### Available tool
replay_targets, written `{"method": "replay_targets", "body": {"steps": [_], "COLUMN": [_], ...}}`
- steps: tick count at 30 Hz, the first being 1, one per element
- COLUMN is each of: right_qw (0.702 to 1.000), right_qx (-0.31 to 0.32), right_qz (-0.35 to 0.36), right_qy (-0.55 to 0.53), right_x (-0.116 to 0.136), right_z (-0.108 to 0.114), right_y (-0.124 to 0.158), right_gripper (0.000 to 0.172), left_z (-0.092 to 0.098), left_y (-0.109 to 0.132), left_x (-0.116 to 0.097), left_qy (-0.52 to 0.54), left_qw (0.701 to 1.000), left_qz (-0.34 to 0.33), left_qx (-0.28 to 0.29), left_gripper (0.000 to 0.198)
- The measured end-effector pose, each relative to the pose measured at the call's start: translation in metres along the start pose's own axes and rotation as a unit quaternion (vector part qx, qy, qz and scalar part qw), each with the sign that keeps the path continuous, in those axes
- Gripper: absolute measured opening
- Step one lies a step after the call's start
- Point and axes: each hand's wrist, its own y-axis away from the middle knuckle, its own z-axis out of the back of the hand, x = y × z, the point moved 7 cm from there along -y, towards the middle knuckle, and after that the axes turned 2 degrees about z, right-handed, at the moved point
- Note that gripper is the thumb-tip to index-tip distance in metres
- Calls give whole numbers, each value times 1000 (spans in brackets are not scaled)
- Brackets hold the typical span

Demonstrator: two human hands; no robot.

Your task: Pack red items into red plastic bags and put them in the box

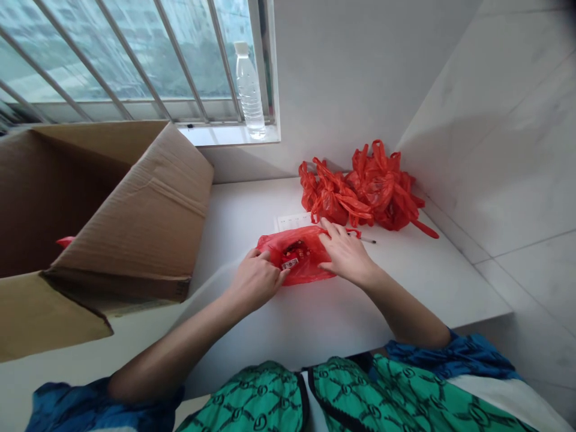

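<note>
Between the left hand [257, 277], pinching its rim, and the right hand [345, 255], fingers spread, a thin red plastic bag [311, 277] gapes untied, red packet [290, 263] inside. Beyond the right fingers, bunched red plastic bags [377, 187] look finished.

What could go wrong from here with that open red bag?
1. The thin-looking red bag might tear if the left hand and right hand, both at its mouth, pull hard apart.
2. That mouth is open, so the packet inside could spill if the bag tips.
3. The pen-like object lies just beyond the right hand and might get knocked.
</note>
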Motion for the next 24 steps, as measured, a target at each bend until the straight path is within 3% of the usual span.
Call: {"method": "replay_targets", "body": {"steps": [8,12,15,20,24], "right_qw": [990,973,960,949,941], "right_qx": [-115,-182,-232,-284,-303], "right_qz": [23,39,46,13,-23], "right_qy": [-78,-134,-151,-138,-149], "right_x": [-12,-20,-23,-33,-47], "right_z": [45,63,75,81,79], "right_y": [26,43,53,61,66], "right_gripper": [23,20,19,21,25], "left_z": [41,56,71,88,83], "left_y": [30,45,52,63,74], "left_x": [19,19,19,29,51], "left_qy": [23,41,56,65,68], "left_qw": [998,995,987,974,975], "left_qz": [-18,-49,-56,8,144], "left_qx": [-51,-82,-142,-216,-157], "left_gripper": [31,21,20,26,47]}}
